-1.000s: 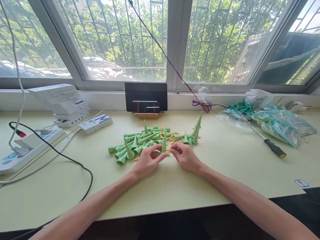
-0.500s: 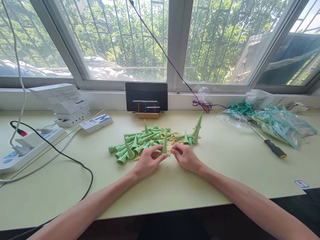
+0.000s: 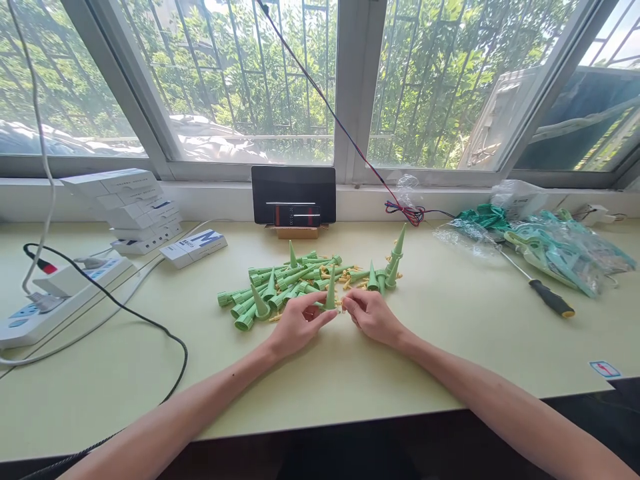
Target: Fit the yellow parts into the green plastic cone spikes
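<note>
A heap of green plastic cone spikes [image 3: 280,283] lies mid-table, with small yellow pieces [image 3: 347,281] scattered among them. My left hand [image 3: 295,325] pinches the base of one upright green cone [image 3: 331,292]. My right hand [image 3: 370,315] meets it from the right, fingertips pinched on a small pale piece I cannot make out, at the cone's base. A few cones [image 3: 393,263] stand upright just behind my right hand.
A black tablet [image 3: 293,195] leans on the sill. At the left lie stacked white boxes [image 3: 127,207], a power strip [image 3: 60,293] and a black cable [image 3: 150,327]. To the right are a screwdriver [image 3: 547,297] and plastic bags of green parts [image 3: 550,243].
Both hands stay together at the upright cone's base; my fingers shifted slightly, and the view drifted a little.
</note>
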Tool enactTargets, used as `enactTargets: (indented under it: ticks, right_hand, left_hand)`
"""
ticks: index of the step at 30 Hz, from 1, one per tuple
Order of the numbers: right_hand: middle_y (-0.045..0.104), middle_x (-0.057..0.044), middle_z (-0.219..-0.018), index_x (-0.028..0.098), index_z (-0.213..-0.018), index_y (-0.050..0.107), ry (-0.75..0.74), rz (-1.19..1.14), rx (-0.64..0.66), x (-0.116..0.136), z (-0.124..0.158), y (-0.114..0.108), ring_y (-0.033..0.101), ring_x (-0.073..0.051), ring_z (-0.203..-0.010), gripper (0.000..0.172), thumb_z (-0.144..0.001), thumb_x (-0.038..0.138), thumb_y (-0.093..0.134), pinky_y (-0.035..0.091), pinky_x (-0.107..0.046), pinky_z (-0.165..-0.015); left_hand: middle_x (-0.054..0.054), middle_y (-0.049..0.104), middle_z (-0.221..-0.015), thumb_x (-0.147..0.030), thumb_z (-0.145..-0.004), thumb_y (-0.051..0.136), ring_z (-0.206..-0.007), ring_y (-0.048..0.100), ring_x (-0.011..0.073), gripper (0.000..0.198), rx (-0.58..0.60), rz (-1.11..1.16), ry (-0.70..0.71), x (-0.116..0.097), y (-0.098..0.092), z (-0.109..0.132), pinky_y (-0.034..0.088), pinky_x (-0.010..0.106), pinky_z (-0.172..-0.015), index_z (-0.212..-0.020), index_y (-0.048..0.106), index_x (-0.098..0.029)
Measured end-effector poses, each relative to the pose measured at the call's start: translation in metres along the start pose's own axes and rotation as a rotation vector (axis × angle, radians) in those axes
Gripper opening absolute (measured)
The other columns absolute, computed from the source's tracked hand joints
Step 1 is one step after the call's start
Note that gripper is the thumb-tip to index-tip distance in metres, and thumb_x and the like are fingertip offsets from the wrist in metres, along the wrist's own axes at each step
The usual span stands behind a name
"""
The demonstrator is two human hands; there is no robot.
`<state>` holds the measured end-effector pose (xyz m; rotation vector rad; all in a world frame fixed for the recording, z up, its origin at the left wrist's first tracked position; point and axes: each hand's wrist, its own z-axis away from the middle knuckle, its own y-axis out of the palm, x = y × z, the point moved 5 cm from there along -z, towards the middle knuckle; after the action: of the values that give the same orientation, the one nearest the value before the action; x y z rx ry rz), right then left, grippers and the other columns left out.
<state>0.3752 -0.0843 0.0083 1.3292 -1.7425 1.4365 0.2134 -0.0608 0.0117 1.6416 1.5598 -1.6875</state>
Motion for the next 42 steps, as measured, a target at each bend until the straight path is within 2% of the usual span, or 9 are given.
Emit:
enactTargets:
  ticks: [15, 30, 33, 37, 42]
  right_hand:
    - [0.041, 0.004, -0.051, 0.019, -0.067, 0.049, -0.008, 0.014, -0.001, -0.0002, -0.0008, 0.0026, 0.038, -0.011, -0.048, 0.035, -0.097, 0.035, 0.040, 0.032, -0.024, -0.050]
    - [0.036, 0.006, -0.045, 0.019, -0.061, 0.043, 0.086, -0.086, 0.045, -0.0049, -0.0018, 0.0071, 0.036, -0.009, -0.041, 0.043, -0.098, 0.040, 0.036, 0.031, -0.023, -0.048]
    - [0.037, 0.005, -0.045, 0.019, -0.061, 0.044, 0.082, -0.072, 0.034, -0.0051, -0.0021, 0.0073, 0.037, -0.009, -0.042, 0.044, -0.098, 0.040, 0.036, 0.031, -0.023, -0.048]
    - [0.038, 0.005, -0.046, 0.019, -0.064, 0.049, 0.058, -0.051, 0.002, -0.0037, -0.0025, 0.0066, 0.037, -0.010, -0.043, 0.044, -0.099, 0.043, 0.036, 0.032, -0.024, -0.048]
    - [0.053, 0.002, -0.060, 0.018, -0.076, 0.054, -0.008, -0.053, -0.060, 0.0010, -0.0017, 0.0029, 0.044, -0.010, -0.047, 0.032, -0.096, 0.042, 0.045, 0.038, -0.024, -0.050]
  left_hand:
    - [-0.004, 0.047, -0.061, -0.045, -0.084, 0.064, -0.050, 0.038, 0.0089, 0.036, -0.012, -0.042, 0.039, 0.0045, 0.0013, 0.0001, 0.037, 0.021, -0.047, -0.103, 0.067, -0.014]
    - [-0.001, 0.049, -0.072, -0.041, -0.086, 0.064, -0.056, 0.036, 0.0088, 0.030, -0.023, -0.106, 0.103, 0.0019, 0.0012, 0.0000, 0.036, 0.019, -0.048, -0.101, 0.069, -0.016]
    - [-0.001, 0.050, -0.070, -0.042, -0.085, 0.064, -0.055, 0.036, 0.0087, 0.031, -0.019, -0.105, 0.086, 0.0019, 0.0008, -0.0007, 0.036, 0.020, -0.048, -0.099, 0.069, -0.015]
    - [-0.002, 0.053, -0.065, -0.043, -0.085, 0.063, -0.053, 0.038, 0.0088, 0.036, 0.007, -0.063, 0.018, 0.0013, 0.0004, -0.0017, 0.036, 0.020, -0.048, -0.108, 0.068, -0.015]
    - [0.000, 0.058, -0.067, -0.044, -0.086, 0.062, -0.050, 0.042, 0.0086, 0.035, 0.059, 0.074, -0.060, -0.0029, 0.0006, -0.0011, 0.034, 0.019, -0.044, -0.106, 0.067, -0.015]
